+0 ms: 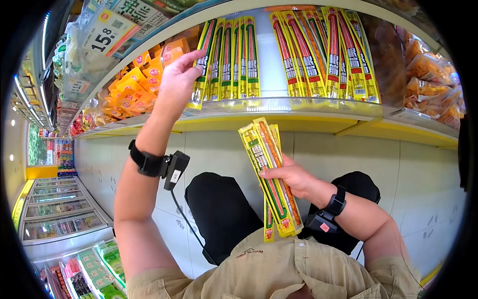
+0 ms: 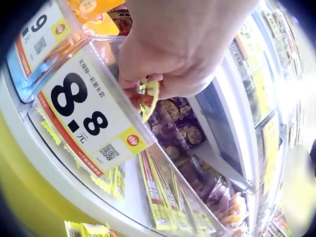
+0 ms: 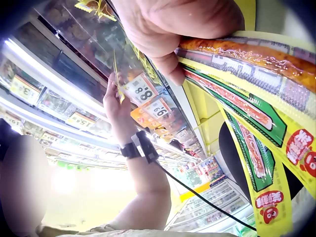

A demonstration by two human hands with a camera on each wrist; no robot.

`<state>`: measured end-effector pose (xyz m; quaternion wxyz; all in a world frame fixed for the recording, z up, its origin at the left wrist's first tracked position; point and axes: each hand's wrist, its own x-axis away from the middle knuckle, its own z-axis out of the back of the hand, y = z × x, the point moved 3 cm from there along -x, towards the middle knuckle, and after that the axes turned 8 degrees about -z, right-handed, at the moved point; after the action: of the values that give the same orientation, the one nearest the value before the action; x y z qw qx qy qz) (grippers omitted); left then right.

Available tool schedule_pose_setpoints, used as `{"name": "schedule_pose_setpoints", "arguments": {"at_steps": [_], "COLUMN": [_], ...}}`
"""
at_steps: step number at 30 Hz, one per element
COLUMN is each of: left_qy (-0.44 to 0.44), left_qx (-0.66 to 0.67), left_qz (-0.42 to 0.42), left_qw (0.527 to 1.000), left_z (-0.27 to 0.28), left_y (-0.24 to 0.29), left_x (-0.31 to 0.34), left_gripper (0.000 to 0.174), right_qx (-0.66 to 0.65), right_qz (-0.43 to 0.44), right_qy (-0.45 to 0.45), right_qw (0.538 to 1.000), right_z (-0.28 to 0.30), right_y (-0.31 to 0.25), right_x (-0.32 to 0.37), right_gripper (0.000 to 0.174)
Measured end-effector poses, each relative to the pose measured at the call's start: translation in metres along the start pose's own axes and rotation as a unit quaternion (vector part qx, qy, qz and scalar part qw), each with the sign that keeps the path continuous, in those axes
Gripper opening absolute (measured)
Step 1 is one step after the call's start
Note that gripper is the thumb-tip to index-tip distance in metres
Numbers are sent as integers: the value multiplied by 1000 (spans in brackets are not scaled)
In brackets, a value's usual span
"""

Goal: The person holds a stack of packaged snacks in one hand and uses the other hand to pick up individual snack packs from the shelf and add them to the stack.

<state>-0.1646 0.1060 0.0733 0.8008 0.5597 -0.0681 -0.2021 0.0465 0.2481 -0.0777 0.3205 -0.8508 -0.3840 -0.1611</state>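
Note:
My left hand (image 1: 180,77) is over the shelf, at the left end of a row of long yellow snack packets (image 1: 226,74) with green labels. It pinches one yellow packet (image 2: 149,101) between thumb and fingers, seen nearly end-on in the left wrist view. Lower down, in front of my body, my right hand (image 1: 294,178) grips several long yellow packets (image 1: 266,164). Their clear windows show orange-brown sticks inside. In the right wrist view the thumb and fingers close around the held packets (image 3: 232,96), which fan apart towards their lower ends.
Red-labelled yellow packets (image 1: 326,55) lie further right on the shelf, past a bare white strip (image 1: 271,60). Orange bags (image 1: 134,87) fill the left section. A clear lip (image 1: 298,105) and a price card (image 2: 91,106) line the shelf's front. Glass-topped freezers (image 1: 59,204) stand at left.

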Motion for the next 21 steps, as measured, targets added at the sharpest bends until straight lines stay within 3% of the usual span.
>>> {"name": "schedule_pose_setpoints", "arguments": {"at_steps": [4, 7, 11, 12, 15, 18, 21], "left_qy": [-18, -45, -47, -55, -32, -34, -73], "left_qx": [-67, -279, -352, -374, -357, -252, -171], "left_qz": [57, 12, 7, -49, -24, -81, 27], "left_qw": [996, 959, 935, 924, 933, 964, 982], "left_z": [4, 13, 18, 19, 24, 30, 45], "left_y": [-26, -31, -39, -37, -33, 8, 73], "left_x": [-14, -17, -25, -24, -16, 11, 57], "left_gripper": [37, 37, 43, 45, 43, 35, 30], "right_qx": [25, 25, 12, 15, 27, 26, 23], "right_qz": [5, 6, 6, 0, -6, -9, -24], "right_qy": [3, 8, 21, 20, 9, 15, 18], "right_qw": [1000, 1000, 1000, 1000, 1000, 1000, 999], "right_z": [1, 1, 4, 2, 2, 0, -2], "right_y": [-2, -5, -2, -2, 0, -4, -7], "right_x": [1, 3, 1, 0, -3, -2, 0], "right_gripper": [46, 46, 45, 44, 39, 36, 37]}}
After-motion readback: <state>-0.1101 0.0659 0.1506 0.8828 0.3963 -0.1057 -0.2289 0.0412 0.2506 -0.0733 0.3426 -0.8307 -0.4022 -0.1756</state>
